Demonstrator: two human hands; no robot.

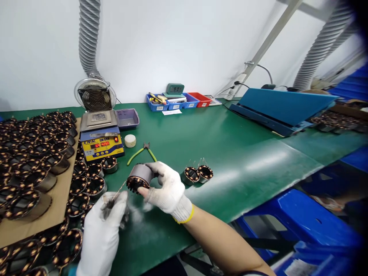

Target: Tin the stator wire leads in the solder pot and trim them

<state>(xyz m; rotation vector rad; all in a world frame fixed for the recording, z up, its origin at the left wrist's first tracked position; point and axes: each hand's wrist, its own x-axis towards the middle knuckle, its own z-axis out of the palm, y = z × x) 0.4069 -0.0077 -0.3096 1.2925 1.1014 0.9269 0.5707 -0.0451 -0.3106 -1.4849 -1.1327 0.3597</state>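
My gloved right hand (pixel 168 188) grips a motor stator (pixel 140 177), a grey metal ring with copper windings and black slots, tilted so its wound end faces my left. My gloved left hand (pixel 107 222) pinches the copper wire (pixel 119 190) that runs out from this stator; its fingertips look darkened. Beyond the hands, green-handled cutting pliers (pixel 142 152) lie with their handles spread. Two more stators (pixel 198 174) with upright wire ends stand to the right of my right hand.
Several stators (pixel 86 182) crowd the left side, some on a cardboard sheet (pixel 59 209). A yellow-and-blue solder pot (pixel 102 142) stands behind them, near a round white tub (pixel 130 140). Small bins (pixel 158 106) line the wall; a blue stool (pixel 313 218) is at right.
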